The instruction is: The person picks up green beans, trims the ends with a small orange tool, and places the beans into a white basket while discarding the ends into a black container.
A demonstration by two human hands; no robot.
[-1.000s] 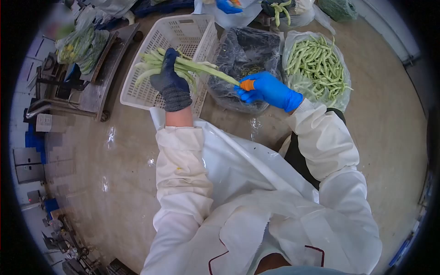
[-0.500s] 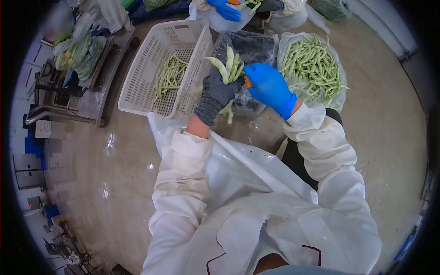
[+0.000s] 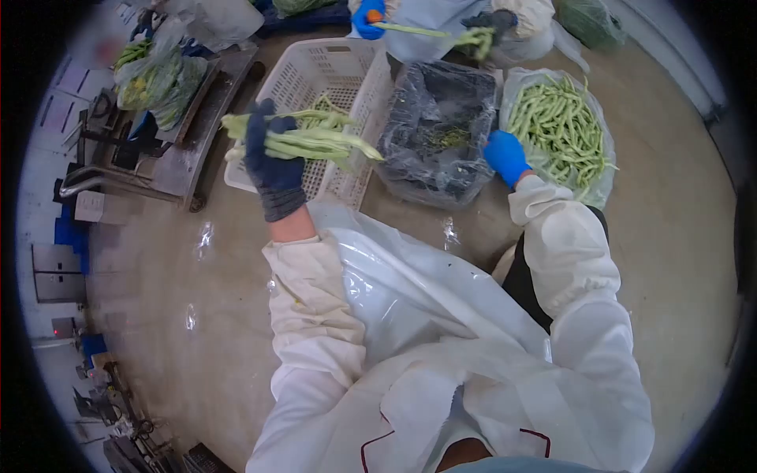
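My left hand (image 3: 274, 162), in a dark grey glove, is closed round a bunch of long green beans (image 3: 323, 145) held sideways over the white basket (image 3: 302, 67), which has more beans inside. In a blue glove, my right hand (image 3: 506, 156) is closed beside the right edge of the dark bin (image 3: 398, 98) lined with clear plastic; anything in its fingers is hidden. Small green scraps (image 3: 448, 138) lie in the bin. Just right of this hand stands a clear bag full of beans (image 3: 558, 130).
Across from me, a co-worker's blue-gloved hand (image 3: 368, 19) and grey-gloved hand (image 3: 495, 25) hold beans. A metal cart (image 3: 223, 91) with a bag of greens (image 3: 162, 83) stands at the left. Another bag of greens (image 3: 590, 22) is at the upper right.
My left hand has moved left with the beans, from over the bin to over the basket. My right hand has moved right, away from the bunch. The co-worker's hands have spread apart.
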